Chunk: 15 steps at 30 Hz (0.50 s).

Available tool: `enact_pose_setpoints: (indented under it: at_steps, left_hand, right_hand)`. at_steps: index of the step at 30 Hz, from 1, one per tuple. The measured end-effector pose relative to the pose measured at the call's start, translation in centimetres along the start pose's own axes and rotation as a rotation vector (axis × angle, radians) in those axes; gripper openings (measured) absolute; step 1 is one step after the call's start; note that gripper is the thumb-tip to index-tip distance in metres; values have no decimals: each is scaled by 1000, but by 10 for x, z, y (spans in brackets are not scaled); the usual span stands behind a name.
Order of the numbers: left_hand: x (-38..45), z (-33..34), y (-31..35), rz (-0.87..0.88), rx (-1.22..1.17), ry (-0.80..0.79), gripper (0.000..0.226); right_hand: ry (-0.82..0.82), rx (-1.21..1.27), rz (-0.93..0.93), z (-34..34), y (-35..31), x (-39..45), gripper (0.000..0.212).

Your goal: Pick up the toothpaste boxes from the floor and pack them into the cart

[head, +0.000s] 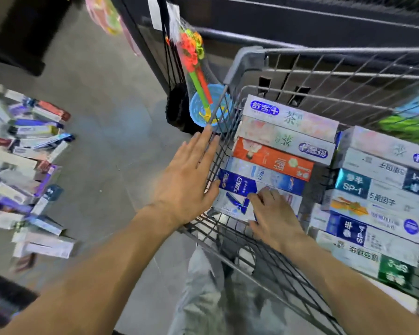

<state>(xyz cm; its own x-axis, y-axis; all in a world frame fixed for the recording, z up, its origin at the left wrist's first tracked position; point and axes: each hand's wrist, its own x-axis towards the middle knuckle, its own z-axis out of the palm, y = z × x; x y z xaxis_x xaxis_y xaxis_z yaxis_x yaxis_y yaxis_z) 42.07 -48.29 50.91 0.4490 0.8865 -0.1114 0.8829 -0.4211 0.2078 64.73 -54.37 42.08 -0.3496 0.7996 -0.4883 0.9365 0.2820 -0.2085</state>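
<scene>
The cart point(249, 68) holds two rows of toothpaste boxes laid flat, side by side: a left row point(281, 141) running from the far wall toward the person, and a right row point(377, 204) just beside it. The right hand point(273, 213) rests inside the cart on the nearest box point(230, 204) of the left row, fingers bent over its top edge and pressing on it; whether the fingers wrap the box cannot be told. The left hand point(186, 182) is outside the cart with fingers straight and spread, holding nothing, its fingertips touching the wire side wall point(218, 151). A large heap of boxes point(27, 170) lies on the floor point(107, 141) to the left, well apart from the cart; the heap is blurred, so no count is possible. Judgement: the task is partly complete. A good share of boxes is packed, and the box under the right hand appears to be in final seating. The floor heap looks at least as large as the packed quantity, so many pick-and-pack cycles remain. Free space shows in the cart at the near corner and above the rows. Netted toys point(194, 59) hang beside the cart and take no part in the task.
</scene>
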Motion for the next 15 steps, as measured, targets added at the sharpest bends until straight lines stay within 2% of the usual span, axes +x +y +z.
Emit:
enact_pose_setpoints:
  at_steps: [8, 11, 15]
  left_hand:
    - [2, 0, 0, 0, -8, -44, 81]
    - [0, -3, 0, -3, 18, -87, 81]
    - [-8, -23, -2, -3, 7, -199, 80]
  right_hand:
    - [35, 23, 25, -27, -6, -2, 64]
    - [65, 63, 67, -58, -14, -16, 60]
    - [189, 29, 42, -108, -23, -38, 58]
